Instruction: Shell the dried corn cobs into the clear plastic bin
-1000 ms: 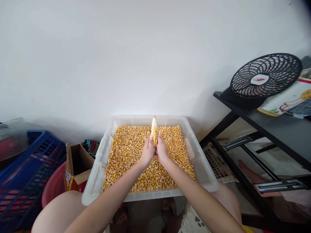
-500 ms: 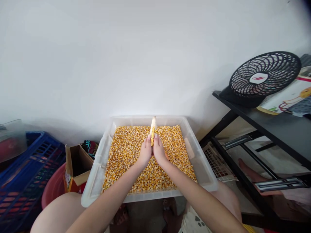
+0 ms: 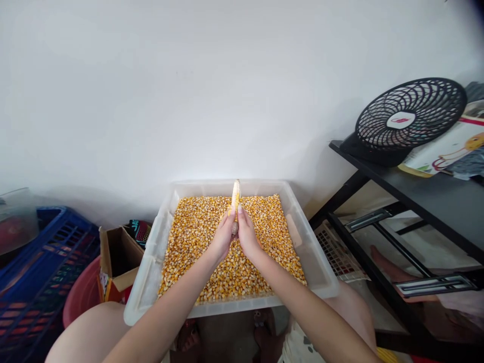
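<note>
A corn cob (image 3: 235, 198), mostly stripped pale with a strip of yellow kernels left, stands upright over a clear plastic bin (image 3: 319, 267). Loose yellow corn kernels (image 3: 196, 237) fill the bin. My left hand (image 3: 222, 238) and my right hand (image 3: 246, 236) press together around the cob's lower part, thumbs up against it. The bin rests across my knees, in front of a white wall.
A blue plastic crate (image 3: 41, 272), a pink basin (image 3: 81, 297) and an open cardboard box (image 3: 119, 257) sit on the left. On the right a black table (image 3: 423, 196) carries a black fan (image 3: 410, 118) and printed paper (image 3: 449, 148).
Both hands have turned the cob a little and slid slightly left. Fewer yellow kernels show above my thumbs than a second ago.
</note>
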Tool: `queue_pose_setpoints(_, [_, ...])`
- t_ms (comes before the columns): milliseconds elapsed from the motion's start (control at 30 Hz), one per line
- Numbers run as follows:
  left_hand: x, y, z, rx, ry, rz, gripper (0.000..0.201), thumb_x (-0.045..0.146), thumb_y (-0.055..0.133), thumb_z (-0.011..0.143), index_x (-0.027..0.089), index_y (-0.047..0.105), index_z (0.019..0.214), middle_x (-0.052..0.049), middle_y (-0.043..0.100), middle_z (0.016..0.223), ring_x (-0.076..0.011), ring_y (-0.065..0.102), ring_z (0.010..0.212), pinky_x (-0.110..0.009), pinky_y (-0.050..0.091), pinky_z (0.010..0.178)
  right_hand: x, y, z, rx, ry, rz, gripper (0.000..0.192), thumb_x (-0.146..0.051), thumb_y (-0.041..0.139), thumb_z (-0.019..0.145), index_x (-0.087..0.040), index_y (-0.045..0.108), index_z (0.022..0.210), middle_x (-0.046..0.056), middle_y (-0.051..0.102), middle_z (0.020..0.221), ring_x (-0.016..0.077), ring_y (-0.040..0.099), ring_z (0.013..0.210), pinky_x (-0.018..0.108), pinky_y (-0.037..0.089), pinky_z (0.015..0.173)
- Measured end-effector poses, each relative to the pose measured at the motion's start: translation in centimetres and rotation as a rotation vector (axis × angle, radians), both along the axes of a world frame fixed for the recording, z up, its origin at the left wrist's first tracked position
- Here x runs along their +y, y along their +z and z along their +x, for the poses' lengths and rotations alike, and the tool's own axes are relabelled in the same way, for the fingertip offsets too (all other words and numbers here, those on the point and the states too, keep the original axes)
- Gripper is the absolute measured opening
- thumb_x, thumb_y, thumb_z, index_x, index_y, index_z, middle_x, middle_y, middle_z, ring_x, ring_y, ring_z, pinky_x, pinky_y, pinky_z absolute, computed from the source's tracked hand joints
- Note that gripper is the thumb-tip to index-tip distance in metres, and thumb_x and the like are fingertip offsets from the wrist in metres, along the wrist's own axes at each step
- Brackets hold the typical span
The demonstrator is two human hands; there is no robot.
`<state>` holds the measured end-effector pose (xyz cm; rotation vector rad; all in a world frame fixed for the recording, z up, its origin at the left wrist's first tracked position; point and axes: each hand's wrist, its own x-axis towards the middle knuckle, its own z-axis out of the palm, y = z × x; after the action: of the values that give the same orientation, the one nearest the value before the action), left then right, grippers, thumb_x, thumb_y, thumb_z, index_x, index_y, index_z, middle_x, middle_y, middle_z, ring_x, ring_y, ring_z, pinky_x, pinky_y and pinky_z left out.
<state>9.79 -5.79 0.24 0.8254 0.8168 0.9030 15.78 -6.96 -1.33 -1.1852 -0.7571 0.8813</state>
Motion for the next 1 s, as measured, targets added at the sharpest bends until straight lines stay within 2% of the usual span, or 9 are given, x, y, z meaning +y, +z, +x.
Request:
queue_pose_setpoints(133, [-0.4, -0.1, 0.3, 0.059, 0.056, 0.097, 0.041, 0.050, 0.052, 0.077, 0.019, 0.058, 0.103, -0.003, 0.062, 0.087, -0.0143, 0.056, 0.078, -0.022, 0.044, 0.062, 0.0, -0.7, 0.2, -0.086, -0.093, -0.035, 0.042, -0.049, 0.040, 0.083, -0.019, 0.059, 0.106, 0.008, 0.058, 0.118, 0.0188, 0.049, 0.113, 0.034, 0.031, 0.101])
queue_pose_setpoints(233, [-0.5, -0.2, 0.3, 0.107, 0.130, 0.197, 0.038, 0.048, 0.050, 0.079, 0.017, 0.059, 0.100, -0.005, 0.061, 0.097, -0.0167, 0.054, 0.094, -0.024, 0.044, 0.077, 0.0, -1.2, 0.1, -0.130, -0.122, -0.045, 0.043, -0.049, 0.039, 0.084, -0.019, 0.058, 0.108, 0.008, 0.057, 0.120, 0.0183, 0.047, 0.115, 0.034, 0.028, 0.103])
queue_pose_setpoints(300, [-0.5, -0.2, 0.2, 0.124, 0.128, 0.186, 0.037, 0.049, 0.048, 0.080, 0.018, 0.057, 0.099, -0.005, 0.061, 0.095, -0.0165, 0.055, 0.089, -0.025, 0.045, 0.073, 0.1, -1.2, 0.0, -0.123, -0.124, -0.038, 0.042, -0.047, 0.039, 0.083, -0.019, 0.058, 0.107, 0.008, 0.057, 0.119, 0.0181, 0.048, 0.114, 0.034, 0.029, 0.102])
queue_pose_setpoints(400, [-0.5, -0.1, 0.2, 0.123, 0.068, 0.086, 0.037, 0.052, 0.047, 0.079, 0.020, 0.053, 0.099, -0.001, 0.059, 0.081, -0.0127, 0.055, 0.068, -0.021, 0.044, 0.053, 0.3, -0.6, 0.2, -0.051, -0.109, -0.033, 0.039, -0.047, 0.042, 0.082, -0.019, 0.059, 0.103, 0.007, 0.061, 0.112, 0.0184, 0.053, 0.106, 0.033, 0.036, 0.095])
queue_pose_setpoints(533, [-0.5, -0.1, 0.4, 0.088, -0.051, 0.027, 0.035, 0.052, 0.050, 0.077, 0.020, 0.048, 0.093, 0.008, 0.040, 0.053, -0.0051, 0.034, 0.040, -0.014, 0.026, 0.037, 0.6, 0.6, 1.3, 0.060, -0.128, -0.069, 0.038, -0.051, 0.043, 0.078, -0.019, 0.060, 0.089, 0.003, 0.065, 0.093, 0.0168, 0.059, 0.089, 0.027, 0.045, 0.078])
queue_pose_setpoints(633, [-0.6, -0.1, 0.5, 0.061, -0.157, 0.055, 0.037, 0.050, 0.054, 0.076, 0.019, 0.048, 0.096, 0.008, 0.036, 0.052, -0.0045, 0.032, 0.040, -0.014, 0.019, 0.036, 0.8, 1.1, 2.2, 0.186, -0.151, -0.160, 0.039, -0.055, 0.042, 0.076, -0.019, 0.058, 0.083, 0.001, 0.066, 0.079, 0.0163, 0.061, 0.076, 0.025, 0.046, 0.063])
queue_pose_setpoints(767, [-0.8, 0.1, 0.3, 0.041, -0.266, 0.148, 0.046, 0.043, 0.060, 0.073, 0.021, 0.049, 0.112, 0.005, 0.044, 0.061, -0.0053, 0.040, 0.047, -0.014, 0.021, 0.038, 0.8, 1.3, 3.0, 0.362, -0.036, -0.219, 0.045, -0.057, 0.034, 0.078, -0.020, 0.058, 0.085, 0.001, 0.065, 0.062, 0.0183, 0.062, 0.060, 0.028, 0.045, 0.052])
queue_pose_setpoints(933, [-1.1, -0.2, 0.4, 0.071, -0.293, 0.128, 0.051, 0.046, 0.055, 0.075, 0.020, 0.044, 0.118, 0.005, 0.048, 0.055, -0.0069, 0.041, 0.044, -0.015, 0.022, 0.038, 0.8, 1.0, 3.6, 0.381, 0.020, -0.216, 0.043, -0.053, 0.034, 0.079, -0.019, 0.059, 0.081, 0.003, 0.065, 0.057, 0.0191, 0.060, 0.052, 0.030, 0.045, 0.048])
queue_pose_setpoints(1000, [-1.1, -0.1, 0.5, 0.071, -0.296, 0.108, 0.049, 0.048, 0.052, 0.077, 0.020, 0.045, 0.116, 0.004, 0.050, 0.056, -0.0069, 0.041, 0.043, -0.015, 0.022, 0.038, 0.9, 0.8, 3.7, 0.365, 0.038, -0.208, 0.041, -0.053, 0.036, 0.079, -0.018, 0.059, 0.075, 0.002, 0.062, 0.051, 0.0167, 0.055, 0.043, 0.028, 0.042, 0.043])
